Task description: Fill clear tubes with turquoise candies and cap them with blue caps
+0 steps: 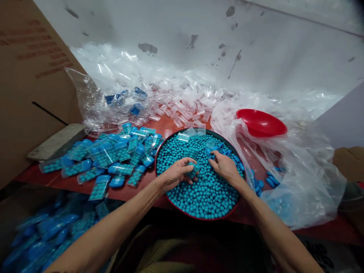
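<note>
A round basin point(156, 161) full of small blue balls point(203, 197) stands in front of me. Over its middle, my left hand point(176, 173) is closed around a small clear plastic container point(192, 171) with blue balls in it. My right hand point(226, 168) reaches over the right part of the basin, its thumb and forefinger closed on a blue cap point(211, 155). More blue caps point(237, 159) lie on the balls by the right rim. Several clear containers point(183, 137) rest on the balls at the far rim.
Left of the basin is a heap of capped, ball-filled containers point(113, 151); more lie lower left point(42, 235). Behind are scattered clear containers point(176, 112) and plastic bags point(113, 64). A red bowl point(261, 123) sits on plastic at right. A cardboard box point(31, 87) stands left.
</note>
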`<state>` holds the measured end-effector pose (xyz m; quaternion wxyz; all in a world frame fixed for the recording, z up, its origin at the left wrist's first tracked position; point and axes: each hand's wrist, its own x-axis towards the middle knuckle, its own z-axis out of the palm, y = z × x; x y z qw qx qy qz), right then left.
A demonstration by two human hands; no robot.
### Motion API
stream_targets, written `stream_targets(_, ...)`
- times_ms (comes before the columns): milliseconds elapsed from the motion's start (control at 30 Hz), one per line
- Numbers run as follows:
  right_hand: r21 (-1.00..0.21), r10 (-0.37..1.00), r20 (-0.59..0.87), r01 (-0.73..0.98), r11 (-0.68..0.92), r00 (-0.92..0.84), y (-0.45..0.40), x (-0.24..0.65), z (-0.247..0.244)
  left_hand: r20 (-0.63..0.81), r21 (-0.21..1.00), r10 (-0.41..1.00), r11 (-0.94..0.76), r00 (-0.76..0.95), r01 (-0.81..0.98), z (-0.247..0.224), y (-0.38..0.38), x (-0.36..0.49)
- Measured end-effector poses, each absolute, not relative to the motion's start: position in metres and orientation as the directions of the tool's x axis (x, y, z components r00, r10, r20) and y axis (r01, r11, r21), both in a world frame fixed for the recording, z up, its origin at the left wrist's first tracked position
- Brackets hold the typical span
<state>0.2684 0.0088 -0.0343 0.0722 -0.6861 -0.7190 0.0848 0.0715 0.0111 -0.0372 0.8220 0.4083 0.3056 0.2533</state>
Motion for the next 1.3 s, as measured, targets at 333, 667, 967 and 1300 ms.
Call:
stream_targets(333, -0.158, 0.952, -0.001, 0.941, 0.301, -0.305, -0.013, 0.278, -0.012, -0.348, 0.862, 0.675, 0.504, 0.651, -0.062, -0.034, 0.007, 0.06)
stream_targets(667, 0.033, 0.915, -0.068, 0.915, 0.401, -0.398, 0.004, 0.262, -0.015, -0.349, 0.907, 0.706, 0.419, 0.617, 0.033, -0.033, 0.004, 0.064)
stream_targets(967, -0.682, 0.938, 0.172, 0.65, 0.335, -0.302, -0.027, 0.239, -0.025, -0.233, 0.951, 0.805, 0.307, 0.546, -0.047, -0.035, -0.001, 0.074)
stream_targets(1300, -0.825, 0.966, 0.228, 0.502, 0.26, -0.125, -0.036, 0.234, -0.026, -0.195, 0.966, 0.878, 0.248, 0.437, -0.067, -0.03, -0.013, 0.082)
